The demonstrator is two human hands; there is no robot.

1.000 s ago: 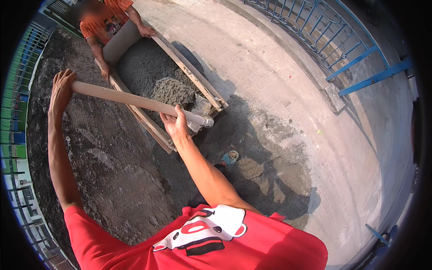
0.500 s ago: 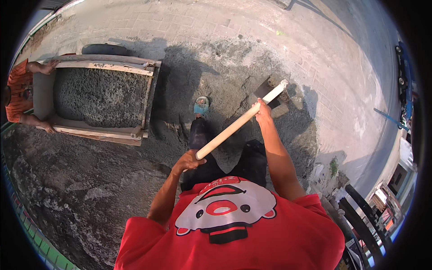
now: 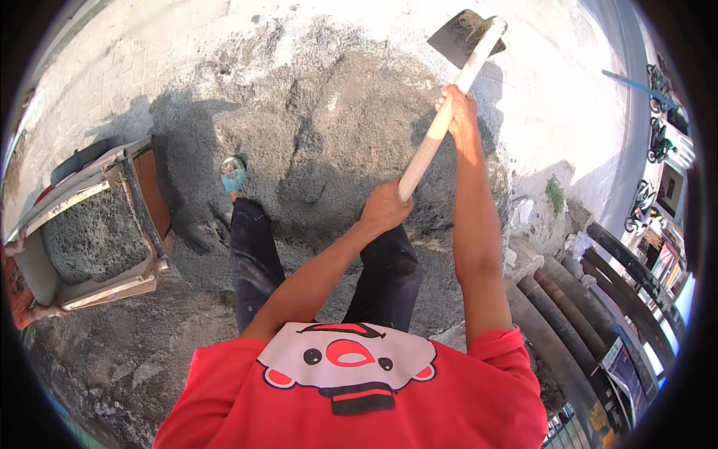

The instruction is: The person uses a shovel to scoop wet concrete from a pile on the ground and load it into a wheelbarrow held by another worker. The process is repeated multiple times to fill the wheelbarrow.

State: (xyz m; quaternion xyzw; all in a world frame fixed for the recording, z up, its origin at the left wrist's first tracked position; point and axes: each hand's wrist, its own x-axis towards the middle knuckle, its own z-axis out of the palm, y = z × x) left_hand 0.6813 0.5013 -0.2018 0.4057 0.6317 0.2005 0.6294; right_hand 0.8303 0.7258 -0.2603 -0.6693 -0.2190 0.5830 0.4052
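A hoe with a pale wooden handle (image 3: pixel 425 155) slants away from me toward the far right. My left hand (image 3: pixel 387 206) is closed round the near end of the handle. Farther along it, my right hand (image 3: pixel 459 114) grips the shaft, arm stretched out. The dark, flat hoe blade (image 3: pixel 456 40) is at the far end, over pale ground beyond the patch of wet grey mortar (image 3: pixel 351 112). No load of mortar shows on the blade. One of my feet, in a blue-green sandal (image 3: pixel 233 176), stands on the mortar.
At the left stands a wooden-sided cart (image 3: pixel 153 202) filled with grey mortar, another person's hands (image 3: pixel 46 312) on its rim. Dark pipes or posts (image 3: pixel 561 314) lie at the right. Motorbikes (image 3: pixel 658 138) are parked across the road. A rough mound (image 3: pixel 142 359) lies lower left.
The hoe has swung farther away from me, its blade now off the mortar patch, and both arms have stretched out. My view has turned, so the cart sits farther left.
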